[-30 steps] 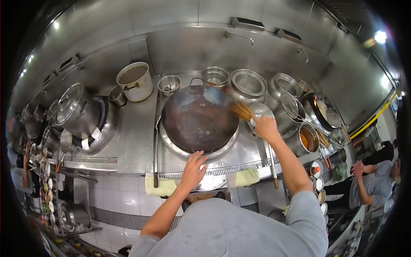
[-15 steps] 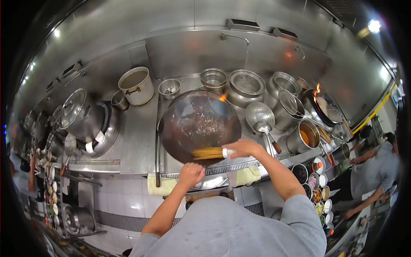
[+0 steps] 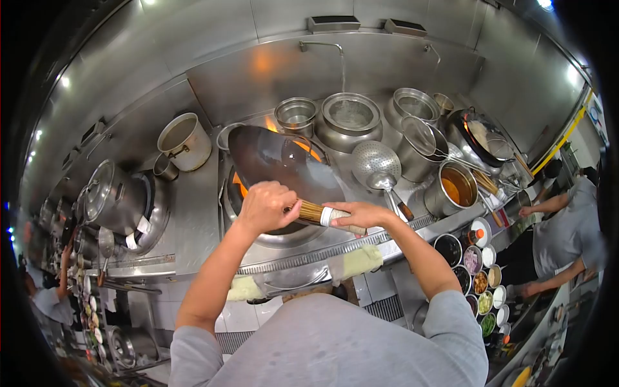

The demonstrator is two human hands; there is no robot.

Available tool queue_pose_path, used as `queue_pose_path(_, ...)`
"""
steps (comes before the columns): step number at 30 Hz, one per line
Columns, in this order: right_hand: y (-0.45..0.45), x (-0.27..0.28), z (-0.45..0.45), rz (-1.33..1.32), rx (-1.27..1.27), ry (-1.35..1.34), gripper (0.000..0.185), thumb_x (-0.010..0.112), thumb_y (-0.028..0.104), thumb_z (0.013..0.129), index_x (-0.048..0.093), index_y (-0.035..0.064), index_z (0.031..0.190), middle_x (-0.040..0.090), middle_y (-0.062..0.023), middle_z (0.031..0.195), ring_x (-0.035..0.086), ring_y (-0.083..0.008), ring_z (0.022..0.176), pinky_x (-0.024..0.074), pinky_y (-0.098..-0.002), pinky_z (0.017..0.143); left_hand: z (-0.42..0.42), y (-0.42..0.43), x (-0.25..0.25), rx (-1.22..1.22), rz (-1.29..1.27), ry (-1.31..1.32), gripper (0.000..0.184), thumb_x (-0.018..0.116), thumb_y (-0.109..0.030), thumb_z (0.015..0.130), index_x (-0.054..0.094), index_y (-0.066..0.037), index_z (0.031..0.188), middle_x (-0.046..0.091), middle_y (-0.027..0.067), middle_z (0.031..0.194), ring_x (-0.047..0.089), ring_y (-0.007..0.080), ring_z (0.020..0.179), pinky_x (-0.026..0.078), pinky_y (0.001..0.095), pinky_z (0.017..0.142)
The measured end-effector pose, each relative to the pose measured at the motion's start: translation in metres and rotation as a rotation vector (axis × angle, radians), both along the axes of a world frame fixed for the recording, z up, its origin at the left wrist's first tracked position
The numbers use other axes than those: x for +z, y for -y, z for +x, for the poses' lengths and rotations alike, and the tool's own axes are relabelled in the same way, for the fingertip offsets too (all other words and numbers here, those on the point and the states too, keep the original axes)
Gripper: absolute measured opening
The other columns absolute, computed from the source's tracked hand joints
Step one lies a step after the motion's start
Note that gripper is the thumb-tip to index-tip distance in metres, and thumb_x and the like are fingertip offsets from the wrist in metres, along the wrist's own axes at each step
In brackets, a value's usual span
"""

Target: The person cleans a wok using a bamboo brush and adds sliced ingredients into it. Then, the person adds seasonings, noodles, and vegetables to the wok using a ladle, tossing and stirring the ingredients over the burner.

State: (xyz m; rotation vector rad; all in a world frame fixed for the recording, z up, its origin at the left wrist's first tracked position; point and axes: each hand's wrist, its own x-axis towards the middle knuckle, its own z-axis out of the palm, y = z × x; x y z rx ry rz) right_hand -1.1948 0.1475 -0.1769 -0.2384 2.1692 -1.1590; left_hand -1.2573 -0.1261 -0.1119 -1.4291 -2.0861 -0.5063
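Apparently, from the head view, at a tilting step: holding the wok (image 3: pixel 278 158) tipped, flames (image 3: pixel 271 123) at its far side. Next, likely calling for a steady grip. Seemingly clamping wok's near rim with curled left hand (image 3: pixel 267 208), contact partly hidden. Gripping brush (image 3: pixel 325 215) with right hand (image 3: pixel 361 216), before wok's near rim, bristles just beside left fingers.

And nothing legible anywhere here, no word, number or brand to call, with even the blue-marked white panel (image 3: pixel 596 115) at the far right edge too small to read!
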Motion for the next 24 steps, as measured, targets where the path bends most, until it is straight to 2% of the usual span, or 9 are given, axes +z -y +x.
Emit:
queue_pose_path(4,-0.038,-0.062,-0.019,-0.072,0.010,-0.172,0.074,0.061,0.049,0.093,0.029,0.0252,0.155,0.062,-0.0102,0.122,0.064,-0.0189,0.067,0.0559,-0.0354,0.068,-0.021,-0.029,0.022,0.059,-0.018,-0.100,0.022,0.071,-0.019,0.074,0.057,-0.011,0.059,0.054,0.0044,0.056,0.056,0.0237,0.055,0.044,0.0373,0.053)
queue_pose_path(6,-0.066,-0.136,-0.049,-0.068,0.079,-0.400,0.078,0.061,0.053,0.089,0.027,0.0297,0.155,0.056,-0.0167,0.137,0.062,-0.0322,0.113,0.0529,-0.0432,0.088,-0.025,-0.030,0.022,0.093,-0.040,-0.093,0.023,0.071,-0.017,0.074,0.055,-0.011,0.059,0.053,0.0045,0.056,0.055,0.0237,0.056,0.044,0.0375,0.054)
queue_pose_path(10,-0.101,-0.139,-0.113,0.651,-0.183,-0.560,0.071,0.060,0.051,0.089,0.034,0.0286,0.151,0.064,-0.0217,0.122,0.063,-0.0384,0.109,0.0493,-0.0472,0.094,0.006,-0.004,-0.001,0.103,-0.031,-0.050,0.029,0.072,-0.012,0.070,0.047,-0.011,0.055,0.048,0.0055,0.055,0.050,0.0254,0.052,0.040,0.0390,0.051)
queue_pose_path(13,-0.100,-0.112,-0.129,0.831,-0.464,-0.637,0.069,0.061,0.046,0.092,0.033,0.0271,0.152,0.069,-0.0188,0.101,0.068,-0.0283,0.089,0.0540,-0.0451,0.081,0.051,0.041,-0.036,0.184,-0.071,0.068,0.029,0.071,-0.011,0.070,0.047,-0.013,0.054,0.048,0.0050,0.054,0.051,0.0248,0.052,0.040,0.0391,0.051)
queue_pose_path(15,-0.093,-0.087,-0.110,-0.078,-0.925,-0.153,0.072,0.062,0.043,0.091,0.030,0.0254,0.153,0.068,-0.0218,0.106,0.070,-0.0303,0.083,0.0559,-0.0445,0.075,0.084,0.069,-0.070,0.292,-0.001,0.109,0.033,0.072,-0.009,0.065,0.043,-0.013,0.051,0.044,0.0054,0.050,0.048,0.0247,0.048,0.039,0.0389,0.049)
queue_pose_path(17,-0.118,-0.273,-0.162,0.184,-0.888,-1.250,0.075,0.063,0.040,0.090,0.027,0.0231,0.154,0.066,-0.0232,0.113,0.069,-0.0315,0.068,0.0564,-0.0431,0.064,0.111,0.074,-0.093,0.371,0.086,0.193,0.031,0.070,-0.007,0.064,0.043,-0.013,0.051,0.047,0.0061,0.051,0.048,0.0249,0.047,0.038,0.0387,0.048)
queue_pose_path(20,-0.058,-0.180,-0.059,0.190,-0.764,-0.140,0.082,0.067,0.042,0.086,0.026,0.0221,0.154,0.062,-0.0213,0.128,0.064,-0.0381,0.109,0.0494,-0.0459,0.094,0.109,0.069,-0.136,0.444,0.179,0.190,0.031,0.071,-0.009,0.068,0.044,-0.011,0.053,0.047,0.0064,0.051,0.048,0.0253,0.048,0.039,0.0387,0.049)
queue_pose_path(23,-0.054,-0.242,-0.020,0.118,-0.776,-0.401,0.085,0.068,0.045,0.085,0.025,0.0201,0.154,0.062,-0.0208,0.127,0.064,-0.0378,0.109,0.0497,-0.0432,0.093,0.073,0.064,-0.173,0.481,0.203,0.184,0.036,0.073,-0.020,0.079,0.047,-0.009,0.058,0.049,0.0071,0.057,0.050,0.0276,0.057,0.040,0.0410,0.054)
queue_pose_path(24,-0.041,-0.223,0.008,-0.157,-0.880,-0.227,0.083,0.069,0.043,0.085,0.028,0.0191,0.153,0.061,-0.0204,0.128,0.064,-0.0369,0.110,0.0497,-0.0421,0.093,0.063,0.060,-0.178,0.497,0.170,0.229,0.035,0.073,-0.024,0.082,0.050,-0.009,0.060,0.052,0.0070,0.062,0.051,0.0285,0.065,0.041,0.0426,0.060)
